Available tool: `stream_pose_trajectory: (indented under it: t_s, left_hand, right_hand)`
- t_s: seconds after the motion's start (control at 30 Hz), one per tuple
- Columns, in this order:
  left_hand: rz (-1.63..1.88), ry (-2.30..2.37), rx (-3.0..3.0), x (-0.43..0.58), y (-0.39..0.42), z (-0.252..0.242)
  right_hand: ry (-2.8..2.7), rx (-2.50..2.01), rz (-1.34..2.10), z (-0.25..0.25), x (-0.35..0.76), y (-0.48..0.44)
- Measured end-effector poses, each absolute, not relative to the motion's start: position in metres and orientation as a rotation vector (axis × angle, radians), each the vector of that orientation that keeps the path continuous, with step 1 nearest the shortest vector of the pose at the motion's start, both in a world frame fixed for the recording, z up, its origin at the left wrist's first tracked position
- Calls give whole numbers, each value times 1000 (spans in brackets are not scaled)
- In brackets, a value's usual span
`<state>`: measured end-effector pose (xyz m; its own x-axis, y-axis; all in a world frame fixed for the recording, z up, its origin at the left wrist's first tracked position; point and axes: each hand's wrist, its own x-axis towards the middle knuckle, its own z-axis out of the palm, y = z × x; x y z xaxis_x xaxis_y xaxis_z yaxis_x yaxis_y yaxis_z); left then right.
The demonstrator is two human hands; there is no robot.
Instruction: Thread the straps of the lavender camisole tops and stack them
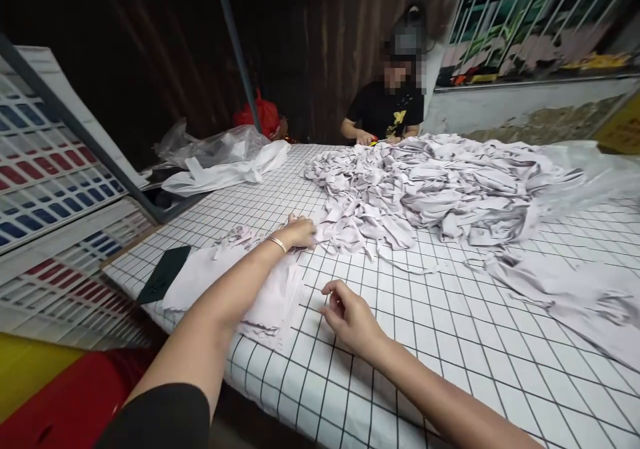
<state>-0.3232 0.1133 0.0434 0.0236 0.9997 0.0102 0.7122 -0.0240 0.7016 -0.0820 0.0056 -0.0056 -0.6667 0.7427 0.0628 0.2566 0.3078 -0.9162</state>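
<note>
My left hand (299, 231), with a thin bangle on the wrist, reaches forward and its fingers close on the near edge of a big heap of pale grey fabric strips (430, 189). Under my left forearm lies a flat stack of pale fabric pieces (273, 295) at the table's near left. My right hand (350, 315) hovers just above the white grid-patterned table cover (450, 342), fingers loosely curled, nothing visible in them.
A dark green flat piece (164, 273) lies at the table's left corner. Another person in a black shirt (386, 112) sits at the far end with hands on the table. White cloth and clear plastic (220, 159) are piled far left. More grey fabric (575, 289) spreads right.
</note>
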Motion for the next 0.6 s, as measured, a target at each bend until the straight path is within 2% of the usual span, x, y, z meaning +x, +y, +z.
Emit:
stream_pose_trajectory:
  t_s: [0.1,0.23,0.33,0.43,0.6]
  left_hand:
    - [710,1637,1710,-312,146,50]
    - [796,1435,1599,-298,161,82]
    - [821,1142,1450,-262,153,106]
    - [702,928,1390,-215,136,126]
    - [611,808,1438,-163,111,159]
  right_hand:
    - [-1966,-1013,1319,-4,-36,35]
    - [-1652,-1148,1403,3,12,81]
    - [-1529,-1028,1353,27,28,107]
    - [-1548,-740,1328,63,34,123]
    - [-1918,-536,1831,98,61,125]
